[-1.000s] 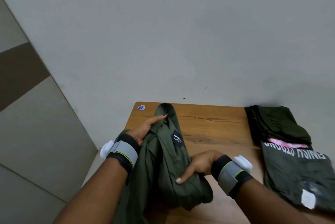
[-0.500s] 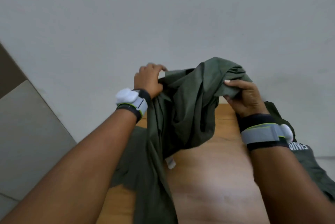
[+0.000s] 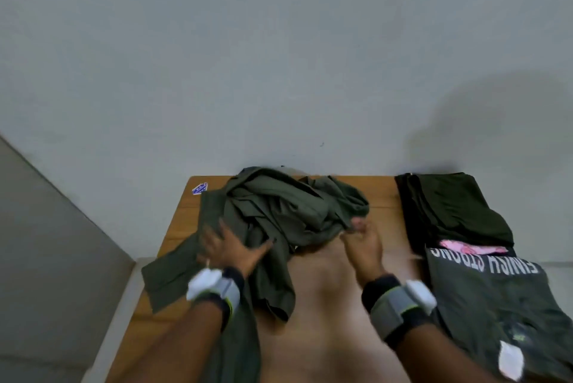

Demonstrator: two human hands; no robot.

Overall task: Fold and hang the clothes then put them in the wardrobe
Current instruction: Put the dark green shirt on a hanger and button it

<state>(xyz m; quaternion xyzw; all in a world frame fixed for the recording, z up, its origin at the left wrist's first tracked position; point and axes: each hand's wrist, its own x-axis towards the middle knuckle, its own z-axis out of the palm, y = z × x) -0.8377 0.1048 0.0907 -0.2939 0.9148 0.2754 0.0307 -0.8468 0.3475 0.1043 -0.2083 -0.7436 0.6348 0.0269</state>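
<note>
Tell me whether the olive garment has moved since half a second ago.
Yes, downward: the olive garment was held up before the wall and now lies bunched on the wooden table beside the sticker.

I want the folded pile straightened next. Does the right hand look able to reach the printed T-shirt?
Probably yes. The printed T-shirt lies just right of the right hand, with only bare table between. That hand pinches the olive shirt, though, so it must let go first.
</note>
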